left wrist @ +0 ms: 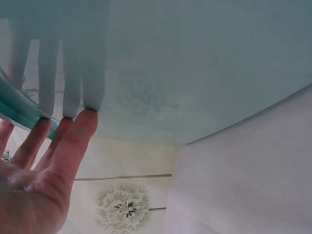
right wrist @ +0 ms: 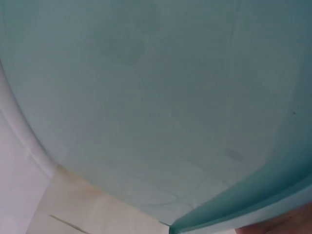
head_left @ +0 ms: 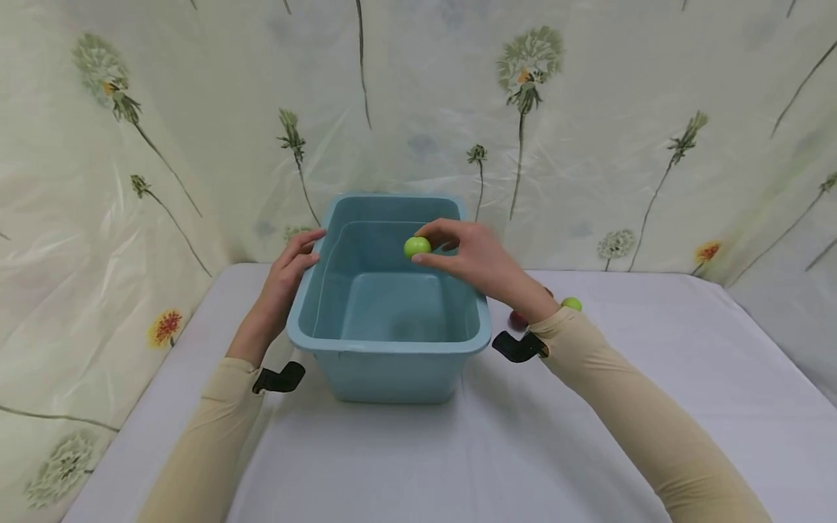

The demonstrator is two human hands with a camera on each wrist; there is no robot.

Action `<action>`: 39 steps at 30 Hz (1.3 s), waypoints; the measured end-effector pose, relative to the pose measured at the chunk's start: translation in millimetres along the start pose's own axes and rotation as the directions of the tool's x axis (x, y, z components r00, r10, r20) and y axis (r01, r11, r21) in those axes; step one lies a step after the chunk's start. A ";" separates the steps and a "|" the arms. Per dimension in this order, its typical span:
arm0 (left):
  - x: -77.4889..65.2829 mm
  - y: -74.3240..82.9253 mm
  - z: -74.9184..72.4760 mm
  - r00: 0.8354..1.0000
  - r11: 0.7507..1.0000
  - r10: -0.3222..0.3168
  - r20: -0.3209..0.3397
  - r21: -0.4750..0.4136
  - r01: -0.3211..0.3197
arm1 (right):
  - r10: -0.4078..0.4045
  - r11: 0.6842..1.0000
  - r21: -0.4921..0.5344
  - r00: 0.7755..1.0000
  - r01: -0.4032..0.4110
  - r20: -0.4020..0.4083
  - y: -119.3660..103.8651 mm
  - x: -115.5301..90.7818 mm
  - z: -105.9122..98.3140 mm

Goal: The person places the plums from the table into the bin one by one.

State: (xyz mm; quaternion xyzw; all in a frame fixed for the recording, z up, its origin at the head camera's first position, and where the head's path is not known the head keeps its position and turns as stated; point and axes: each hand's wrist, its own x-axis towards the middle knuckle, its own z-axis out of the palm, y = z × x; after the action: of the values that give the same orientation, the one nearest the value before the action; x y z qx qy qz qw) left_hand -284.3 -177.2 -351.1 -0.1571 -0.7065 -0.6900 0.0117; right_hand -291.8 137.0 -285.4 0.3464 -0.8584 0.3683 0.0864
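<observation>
A light blue plastic basin (head_left: 392, 378) stands on the table, its inner floor bare. Over its right side, my right hand (head_left: 474, 250) pinches a small round green fruit (head_left: 417, 248) between thumb and fingers. My left hand (head_left: 281, 283) is at the basin's left rim with fingers extended. In the left wrist view its fingertips (left wrist: 89, 117) touch the basin's outer wall (left wrist: 204, 63) just below the rim. The right wrist view is mostly filled by the basin's outer wall (right wrist: 161, 97), with only a bit of the hand (right wrist: 278, 224) at the lower right and the fruit hidden.
To the right of the basin, partly behind my right wrist, lie another green round fruit (head_left: 572, 303) and a dark red round one (head_left: 518, 320). A white cloth (head_left: 621, 436) covers the table. Behind it hangs a flower-patterned sheet (head_left: 418, 109).
</observation>
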 end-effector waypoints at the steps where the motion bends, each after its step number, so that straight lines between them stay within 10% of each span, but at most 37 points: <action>1: -0.2 0.1 -0.2 1.000 1.000 -0.001 0.000 -0.002 0.001 | -0.004 1.000 -0.006 1.000 0.004 0.009 -0.4 1.4 0.7; 24: -1.8 0.3 0.3 1.000 0.999 -0.001 -0.011 -0.040 0.000 | 0.044 0.992 -0.123 0.981 -0.021 0.191 -1.3 23.7 9.2; 39: -2.7 -0.7 0.9 1.000 1.000 -0.001 -0.016 -0.017 0.001 | 0.047 0.994 -0.100 0.986 -0.032 0.158 0.6 19.6 9.0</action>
State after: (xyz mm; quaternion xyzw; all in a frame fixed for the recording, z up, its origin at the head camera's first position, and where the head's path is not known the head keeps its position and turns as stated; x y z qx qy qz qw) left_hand -281.8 -176.9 -352.4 -0.1511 -0.7006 -0.6972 0.0158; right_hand -305.9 120.7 -284.3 0.3530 -0.8862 0.2987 0.0267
